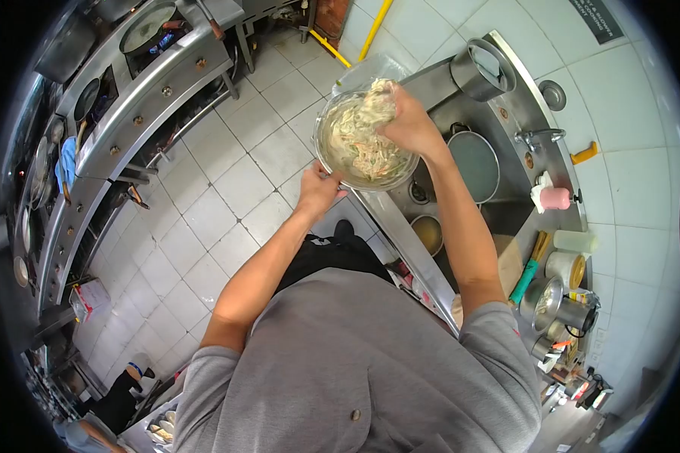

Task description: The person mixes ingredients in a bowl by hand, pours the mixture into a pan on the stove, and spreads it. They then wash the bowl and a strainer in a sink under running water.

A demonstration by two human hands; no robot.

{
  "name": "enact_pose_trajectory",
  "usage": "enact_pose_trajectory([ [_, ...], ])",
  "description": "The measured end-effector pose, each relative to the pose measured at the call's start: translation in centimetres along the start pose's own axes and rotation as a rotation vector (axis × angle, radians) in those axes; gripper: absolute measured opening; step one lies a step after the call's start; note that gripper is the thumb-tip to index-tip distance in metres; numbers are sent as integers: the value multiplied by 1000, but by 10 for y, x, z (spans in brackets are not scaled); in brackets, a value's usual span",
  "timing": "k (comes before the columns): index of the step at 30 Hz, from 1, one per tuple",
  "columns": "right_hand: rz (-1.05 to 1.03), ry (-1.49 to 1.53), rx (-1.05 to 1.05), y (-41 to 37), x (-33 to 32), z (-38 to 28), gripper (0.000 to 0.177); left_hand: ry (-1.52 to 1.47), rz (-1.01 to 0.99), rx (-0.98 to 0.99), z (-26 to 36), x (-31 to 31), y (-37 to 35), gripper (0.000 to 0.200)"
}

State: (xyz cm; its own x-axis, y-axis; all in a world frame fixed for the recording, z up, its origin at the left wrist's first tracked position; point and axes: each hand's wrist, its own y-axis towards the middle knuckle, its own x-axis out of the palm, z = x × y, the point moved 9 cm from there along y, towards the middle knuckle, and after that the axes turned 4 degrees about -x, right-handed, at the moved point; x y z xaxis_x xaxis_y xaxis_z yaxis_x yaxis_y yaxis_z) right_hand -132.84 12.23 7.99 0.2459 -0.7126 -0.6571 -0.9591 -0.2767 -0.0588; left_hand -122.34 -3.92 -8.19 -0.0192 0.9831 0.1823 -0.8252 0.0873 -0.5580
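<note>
L hand (323,190) is gripping the bowl (323,153), fingers clamped on its near-L rim, & is holding it by the sink (509,213). R hand (414,121) is holding some shredded mix (375,104) above the rest in the bowl, fingers clamped on it AFAICT, tips being partly hidden.

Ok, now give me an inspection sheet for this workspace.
Surface: metal sink counter; whether the bowl rests on it, I cannot tell.
Job's things: the bowl holds a pale, shredded mixture.
Clutter: pink bottle and green handle along the wall side.
Hands: left hand grips the bowl's rim; right hand holds a clump of mixture.
Cables: nothing clearly seen.
Surroundings: stove on the left, tiled floor between.
</note>
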Motion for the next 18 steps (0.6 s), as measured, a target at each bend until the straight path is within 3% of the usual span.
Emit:
enact_pose_trajectory([
  [3, -77, 121, -62, -4, 9, 5, 83, -19, 30, 13, 5, -12, 5, 21],
  [6, -230, -315, -196, -14, 33, 37, 87, 39, 6, 51, 13, -14, 1, 21],
  [9, -156, -646, -109, -27, 79, 77, 89, 67, -24, 96, 16, -8, -1, 20],
  [10, -138, -696, -49, -17, 90, 80, 98, 47, -20, 111, 18, -5, -3, 20],
  [13, 44, -355, 307, -6, 84, 81, 99, 37, -22, 133, 23, -2, -5, 18],
  [16, 175, 223, 346, 0, 73, 85, 77, 69, -19, 133, 24, -8, -5, 17],
  [18, 202, 356, 325, 6, 64, 98, 61, 75, -15, 122, 20, -11, 0, 17],
])
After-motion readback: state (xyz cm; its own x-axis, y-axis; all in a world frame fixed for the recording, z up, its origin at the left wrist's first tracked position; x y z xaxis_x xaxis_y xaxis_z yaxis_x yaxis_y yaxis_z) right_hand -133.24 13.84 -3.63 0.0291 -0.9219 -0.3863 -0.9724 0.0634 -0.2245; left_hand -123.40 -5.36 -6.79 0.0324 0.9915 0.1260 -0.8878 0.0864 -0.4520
